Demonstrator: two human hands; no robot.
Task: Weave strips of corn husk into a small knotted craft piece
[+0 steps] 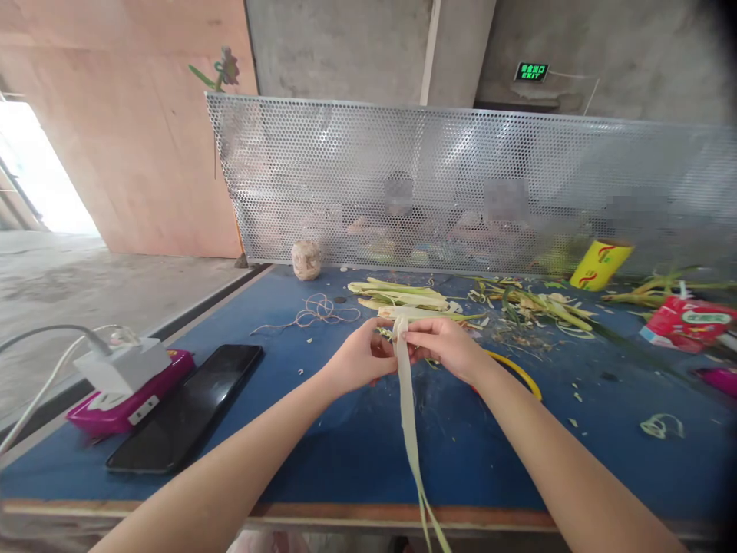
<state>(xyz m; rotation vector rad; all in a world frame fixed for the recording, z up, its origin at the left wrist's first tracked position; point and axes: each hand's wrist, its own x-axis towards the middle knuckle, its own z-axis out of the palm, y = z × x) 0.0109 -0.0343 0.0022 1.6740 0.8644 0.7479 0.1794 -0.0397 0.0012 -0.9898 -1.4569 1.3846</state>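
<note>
My left hand and my right hand meet over the blue table, both pinched on the top end of a long pale leaf strip. The strip hangs from my fingers toward me and runs past the table's front edge, splitting near its lower end. Just beyond my hands lies a pile of pale green leaf strips. A yellow ring lies partly hidden under my right wrist.
A black phone and a pink box with a white charger lie at left. Twine and its ball sit at the back. Leaf scraps, a yellow roll and a red packet lie at right. People sit behind a perforated metal screen.
</note>
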